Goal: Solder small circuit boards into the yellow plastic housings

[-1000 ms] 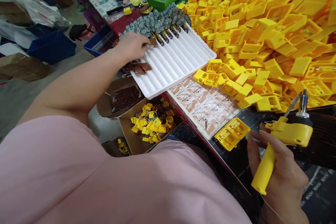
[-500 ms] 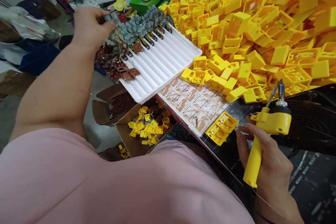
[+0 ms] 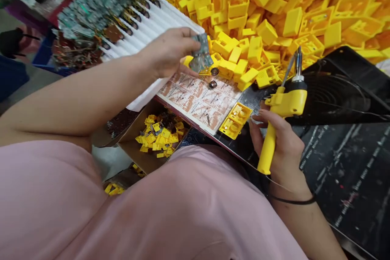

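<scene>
My left hand (image 3: 172, 53) pinches a pair of grey electronic modules (image 3: 201, 59) over the patterned board. Small round dark parts (image 3: 213, 84) dangle from them on thin wires. In my right hand (image 3: 286, 142) is a yellow soldering gun (image 3: 288, 103), its handle lying across the palm and its metal tip pointing up and away. Just left of those fingers, an opened yellow plastic case (image 3: 236, 121) lies with its inside up, on the table edge beside the board. Neither hand touches that case.
Yellow cases (image 3: 243, 12) are heaped across the back. A white ridged tray (image 3: 158, 12) bears rows of grey modules (image 3: 100, 4) at left. Below the table edge stands a cardboard box (image 3: 128, 144) of yellow pieces. A black panel (image 3: 344, 85) lies at right.
My left hand has come from the module rows at the far left to above the patterned board, carrying grey modules. The view has shifted; my right hand still grips the soldering gun.
</scene>
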### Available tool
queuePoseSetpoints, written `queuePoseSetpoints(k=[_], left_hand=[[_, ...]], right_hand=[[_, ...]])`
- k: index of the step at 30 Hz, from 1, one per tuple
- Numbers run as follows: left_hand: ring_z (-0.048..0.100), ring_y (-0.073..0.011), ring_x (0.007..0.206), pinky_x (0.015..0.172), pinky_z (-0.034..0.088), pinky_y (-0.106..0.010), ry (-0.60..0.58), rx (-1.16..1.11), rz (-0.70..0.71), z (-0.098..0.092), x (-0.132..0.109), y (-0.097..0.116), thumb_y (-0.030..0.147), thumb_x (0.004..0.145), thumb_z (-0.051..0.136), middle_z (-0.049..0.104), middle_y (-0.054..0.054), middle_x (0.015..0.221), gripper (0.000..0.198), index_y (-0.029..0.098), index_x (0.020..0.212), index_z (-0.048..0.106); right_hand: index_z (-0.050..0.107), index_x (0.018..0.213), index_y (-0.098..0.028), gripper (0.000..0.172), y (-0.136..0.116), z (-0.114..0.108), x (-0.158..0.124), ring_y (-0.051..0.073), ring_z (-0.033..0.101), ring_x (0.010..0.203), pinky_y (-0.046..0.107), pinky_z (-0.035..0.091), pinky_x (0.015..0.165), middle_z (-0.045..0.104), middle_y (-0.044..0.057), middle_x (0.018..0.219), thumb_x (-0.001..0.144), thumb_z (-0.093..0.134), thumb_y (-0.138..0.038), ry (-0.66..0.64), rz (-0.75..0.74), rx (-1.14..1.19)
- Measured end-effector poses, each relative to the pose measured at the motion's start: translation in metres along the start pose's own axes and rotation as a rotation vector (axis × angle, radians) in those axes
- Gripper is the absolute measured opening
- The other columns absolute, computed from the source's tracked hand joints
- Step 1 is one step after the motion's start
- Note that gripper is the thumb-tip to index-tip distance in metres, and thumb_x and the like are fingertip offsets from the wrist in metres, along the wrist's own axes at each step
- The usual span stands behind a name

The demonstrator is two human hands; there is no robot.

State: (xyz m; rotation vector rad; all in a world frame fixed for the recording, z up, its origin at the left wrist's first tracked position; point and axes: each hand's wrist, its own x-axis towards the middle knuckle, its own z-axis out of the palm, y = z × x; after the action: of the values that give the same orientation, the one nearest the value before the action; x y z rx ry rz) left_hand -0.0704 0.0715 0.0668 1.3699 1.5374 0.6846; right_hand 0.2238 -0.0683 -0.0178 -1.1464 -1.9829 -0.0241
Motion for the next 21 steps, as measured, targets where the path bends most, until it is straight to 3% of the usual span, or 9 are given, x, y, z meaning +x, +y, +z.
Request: queuePoseSetpoints(k=[2,4,6,8,10,12,14,17,21], left_hand=[[0.066,-0.0234,0.111,0.098,0.061,-0.056,0.016,0.238,0.130,0.015,-0.010,-0.008,0.011,0.092,0.059,0.067,-0.010,0.115,0.012,0.016,0.102,0.062],[0.064,-0.0276,0.118,0.111,0.053,-0.056,0.052,0.535,0.403,0.018,-0.025,-0.018,0.021,0.087,0.067,0.069,-0.011,0.119,0.013,0.016,0.098,0.069],[0.067,-0.0240,0.104,0.104,0.056,-0.046,0.069,0.628,0.567,0.017,-0.040,-0.030,0.028,0.085,0.067,0.071,-0.008,0.106,0.019,0.017,0.100,0.073],[0.065,-0.0161,0.077,0.078,0.059,-0.034,0.067,0.500,0.536,0.017,-0.054,-0.042,0.031,0.087,0.063,0.067,-0.002,0.088,0.031,0.018,0.114,0.072],[0.061,-0.0124,0.064,0.063,0.055,-0.026,0.054,0.305,0.449,0.021,-0.067,-0.055,0.033,0.089,0.063,0.063,0.002,0.080,0.042,0.021,0.129,0.066],[0.065,-0.0123,0.063,0.061,0.057,-0.025,0.034,0.146,0.375,0.028,-0.081,-0.069,0.034,0.091,0.062,0.065,0.002,0.080,0.042,0.022,0.132,0.064],[0.071,-0.0139,0.071,0.068,0.061,-0.027,0.027,0.063,0.341,0.037,-0.094,-0.082,0.032,0.092,0.063,0.071,0.000,0.086,0.031,0.020,0.120,0.068],[0.076,-0.0165,0.088,0.081,0.064,-0.029,0.089,0.147,0.499,0.045,-0.108,-0.101,0.022,0.091,0.064,0.078,-0.006,0.099,0.016,0.017,0.104,0.072],[0.075,-0.0168,0.107,0.095,0.063,-0.031,0.069,0.513,0.850,0.034,-0.109,-0.122,0.008,0.091,0.055,0.079,-0.007,0.113,0.027,0.019,0.107,0.074]], right_hand=[[0.059,0.132,-0.023,0.045,-0.001,-0.002,-0.001,0.015,0.079,0.077,0.025,0.064,0.073,0.077,0.013,0.126,0.092,0.079,-0.020,-0.007,0.011,0.027],[0.058,0.134,-0.023,0.049,-0.003,-0.003,-0.001,0.016,0.077,0.078,0.027,0.063,0.071,0.078,0.012,0.123,0.091,0.081,-0.023,-0.032,0.003,0.040],[0.057,0.135,-0.024,0.050,-0.005,-0.005,0.000,0.017,0.076,0.078,0.028,0.061,0.071,0.079,0.006,0.111,0.091,0.081,-0.026,-0.058,-0.032,0.041],[0.059,0.133,-0.023,0.046,-0.006,-0.007,0.001,0.019,0.074,0.077,0.030,0.058,0.070,0.076,0.003,0.095,0.092,0.079,-0.029,-0.086,-0.105,0.030],[0.059,0.130,-0.020,0.040,-0.008,-0.007,0.003,0.020,0.071,0.077,0.032,0.054,0.070,0.072,0.002,0.087,0.097,0.074,-0.034,-0.114,-0.183,0.000],[0.059,0.128,-0.019,0.037,-0.010,-0.007,0.004,0.021,0.067,0.076,0.034,0.051,0.070,0.069,0.002,0.084,0.102,0.067,-0.044,-0.159,-0.230,-0.054],[0.058,0.127,-0.019,0.039,-0.012,-0.007,0.005,0.022,0.064,0.076,0.034,0.048,0.070,0.066,0.002,0.081,0.104,0.060,-0.051,-0.205,-0.253,-0.109],[0.057,0.127,-0.018,0.036,-0.013,-0.006,0.005,0.023,0.063,0.078,0.035,0.046,0.072,0.066,0.003,0.082,0.106,0.056,-0.047,-0.250,-0.270,-0.152],[0.056,0.132,-0.018,0.034,-0.014,-0.006,-0.001,0.024,0.064,0.082,0.035,0.048,0.073,0.067,0.004,0.086,0.105,0.059,-0.039,-0.270,-0.253,-0.153]])
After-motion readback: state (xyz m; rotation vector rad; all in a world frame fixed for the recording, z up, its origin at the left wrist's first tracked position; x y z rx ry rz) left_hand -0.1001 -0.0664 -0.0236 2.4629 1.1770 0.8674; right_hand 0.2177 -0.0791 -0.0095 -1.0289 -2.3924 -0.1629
